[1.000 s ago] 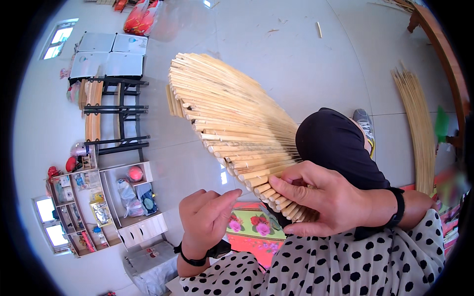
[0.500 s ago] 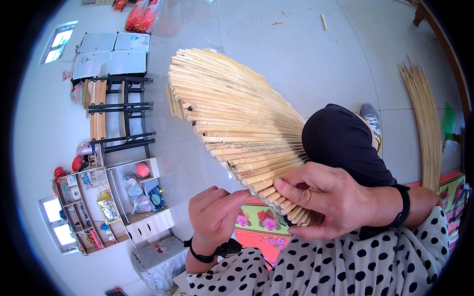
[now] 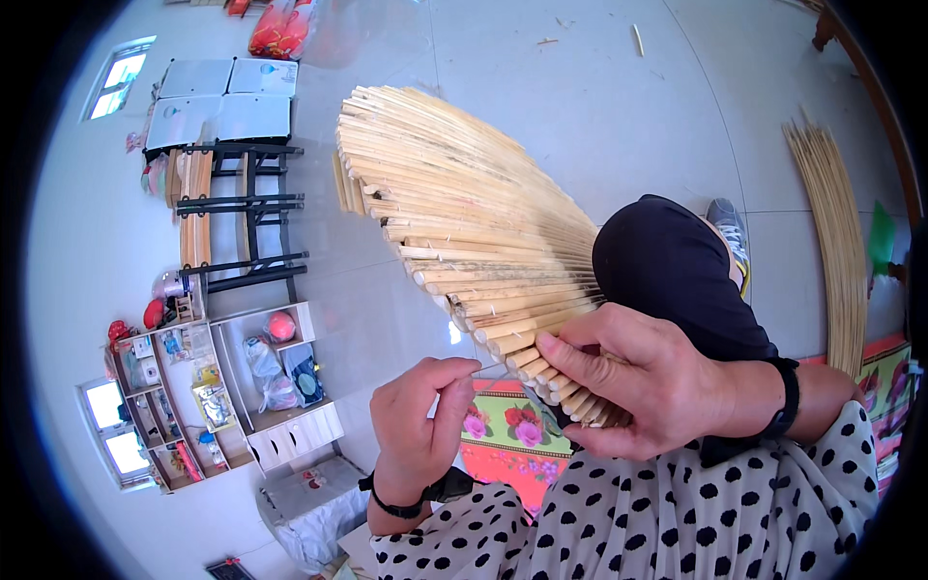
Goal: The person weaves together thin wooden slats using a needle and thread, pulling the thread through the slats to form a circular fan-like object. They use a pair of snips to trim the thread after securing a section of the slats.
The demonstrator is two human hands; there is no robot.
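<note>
I've got the right hand [image 3: 648,382] clamped on the near end of the stick fan [image 3: 474,213]. Left hand [image 3: 420,420] just beside, pinching a thin strand [image 3: 491,368]. Fan spreads up-left from the dark-clad knee [image 3: 677,275]. Farther out I see floral mat [image 3: 522,430] below, long thin sticks [image 3: 831,232] right, shelf unit [image 3: 295,442] left.

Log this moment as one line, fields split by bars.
left hand: pinching thin strand | right hand: gripping stick mat | mat: fanned beside black-clad knee | floor: bundle of thin sticks
</note>
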